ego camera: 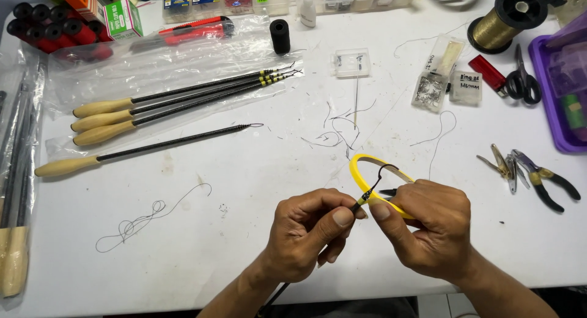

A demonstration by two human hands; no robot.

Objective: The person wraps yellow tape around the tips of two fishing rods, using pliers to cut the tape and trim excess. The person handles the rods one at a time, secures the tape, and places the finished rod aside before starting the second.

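My left hand (309, 232) pinches the tip of a thin black rod (362, 202) between thumb and forefinger. The rod's shaft runs down past my wrist and off the bottom edge. A dark curved wire loop (384, 170) sticks up from the rod's tip. My right hand (431, 229) grips yellow thread snips (361, 170). Their dark blades point left, right beside the tip, and their yellow bow arches over the wire. The two hands touch at the fingertips above the white table (244, 189).
Three wooden-handled rods (183, 98) lie on a plastic bag at the left, and a fourth (147, 148) lies below them. Loose thread (153, 217) curls at the front left. Pliers (544, 177), black scissors (523, 82), a gold thread spool (507, 18) and a purple tray (559, 92) sit at the right.
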